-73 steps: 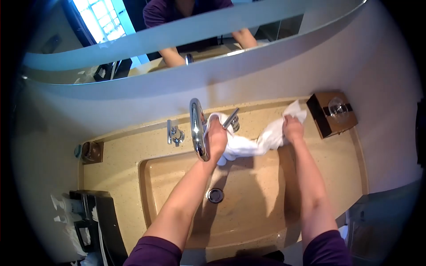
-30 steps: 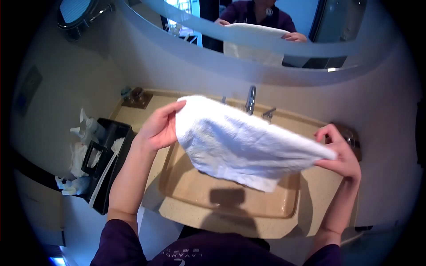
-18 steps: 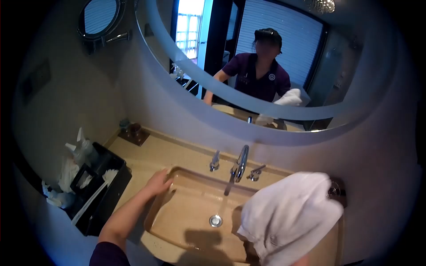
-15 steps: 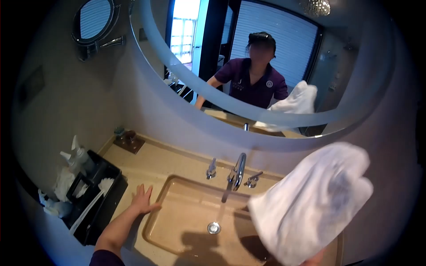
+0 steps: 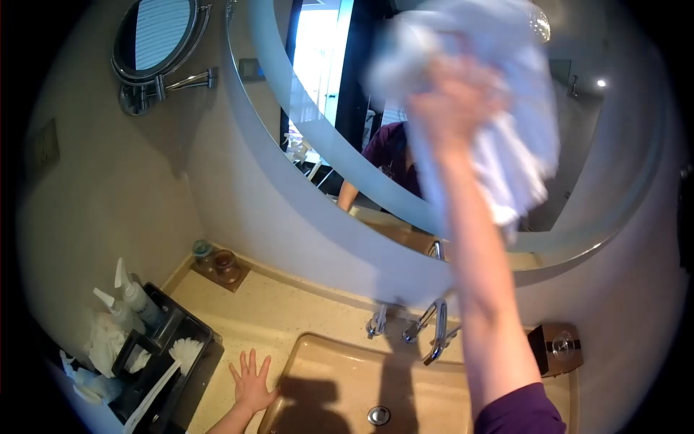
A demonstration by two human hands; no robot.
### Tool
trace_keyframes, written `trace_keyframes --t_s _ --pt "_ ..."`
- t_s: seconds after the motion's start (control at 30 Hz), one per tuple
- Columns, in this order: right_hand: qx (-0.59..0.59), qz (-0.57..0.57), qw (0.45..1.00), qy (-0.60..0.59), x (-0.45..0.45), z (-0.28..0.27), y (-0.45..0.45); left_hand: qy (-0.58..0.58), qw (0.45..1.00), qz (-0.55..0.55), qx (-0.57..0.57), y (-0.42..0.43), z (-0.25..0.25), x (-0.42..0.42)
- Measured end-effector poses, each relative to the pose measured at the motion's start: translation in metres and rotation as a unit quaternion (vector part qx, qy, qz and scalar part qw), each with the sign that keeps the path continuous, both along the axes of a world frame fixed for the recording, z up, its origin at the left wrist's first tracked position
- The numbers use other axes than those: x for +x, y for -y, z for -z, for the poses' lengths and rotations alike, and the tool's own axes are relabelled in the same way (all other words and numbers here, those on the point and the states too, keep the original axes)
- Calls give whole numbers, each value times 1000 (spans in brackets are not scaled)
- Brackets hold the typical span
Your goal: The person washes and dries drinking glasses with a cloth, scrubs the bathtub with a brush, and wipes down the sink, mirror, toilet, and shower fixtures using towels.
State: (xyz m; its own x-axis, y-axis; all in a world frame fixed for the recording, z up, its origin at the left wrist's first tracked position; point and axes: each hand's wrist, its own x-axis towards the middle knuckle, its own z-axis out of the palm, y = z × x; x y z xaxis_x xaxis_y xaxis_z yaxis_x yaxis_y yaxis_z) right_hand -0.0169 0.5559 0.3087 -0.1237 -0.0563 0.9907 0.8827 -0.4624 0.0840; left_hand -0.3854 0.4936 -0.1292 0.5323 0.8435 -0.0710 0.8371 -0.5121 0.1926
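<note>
My right hand (image 5: 459,101), smeared by motion, is raised in front of the large round wall mirror (image 5: 314,145). Its fingers press into a bunched white towel (image 5: 517,123), which hangs down to the right of the wrist and covers much of the glass. Whether the towel touches the mirror I cannot tell. My left hand (image 5: 253,383) lies flat on the beige counter (image 5: 260,311), fingers spread, just left of the sink (image 5: 448,409). Nothing is in it.
A chrome faucet (image 5: 436,329) stands behind the sink. At left, a black caddy (image 5: 206,358) holds spray bottles (image 5: 137,300) and a white brush (image 5: 186,353). Small jars (image 5: 226,266) sit in the back corner, a brown box (image 5: 553,354) at right, a swing-arm mirror (image 5: 170,32) above.
My right hand has swung the towel up from over the sink's right side to the mirror. The camera view has shifted upward. My left hand stays on the counter by the sink.
</note>
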Motion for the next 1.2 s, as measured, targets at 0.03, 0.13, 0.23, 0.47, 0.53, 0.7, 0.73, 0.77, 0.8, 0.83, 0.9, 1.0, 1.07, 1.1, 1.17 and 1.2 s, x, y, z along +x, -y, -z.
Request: trace_keyframes --t_s 0.03,0.13,0.23,0.47,0.53,0.7,0.73,0.77,0.8,0.83,0.9,1.0,1.07,1.1,1.17,1.2 --pt "-59 -58 995 55 -21 9 -29 6 1000 -4 1 2 -1 2" --pt "-268 -143 942 143 -73 69 -69 41 999 -8 -2 5 -10 3" --pt "-418 -100 880 202 -52 122 -29 48 999 -11 -2 6 -11 2" --pt "-409 -76 909 -6 128 141 196 49 999 -23 8 8 -8 4" --pt "-317 -36 941 -117 191 131 252 45 999 -20 1 9 -12 7" --pt "-4 68 965 -254 277 91 293 47 999 -24 1 10 -14 11" --pt "102 88 952 -276 290 76 287 47 999 -22 5 10 -12 10" --pt "171 116 912 -355 276 60 259 48 999 -21 13 8 -12 9" --pt "234 138 860 -432 260 44 231 47 999 -26 5 9 -16 11" --pt "237 128 868 -417 257 42 206 49 998 -27 5 9 -17 12" --pt "104 -64 938 -326 175 46 155 44 999 -29 3 10 -18 11" --pt "-124 61 987 -76 64 76 53 42 999 -30 10 9 -15 10" --pt "-183 -87 978 41 12 116 6 47 998 -33 11 13 -14 12" --pt "-229 -100 964 90 -6 140 -6 51 998 -35 8 14 -15 13" --pt "-335 -122 923 145 -10 172 13 50 998 -43 8 14 -20 12" --pt "-378 -128 904 155 1 183 35 44 998 -44 5 17 -22 14"
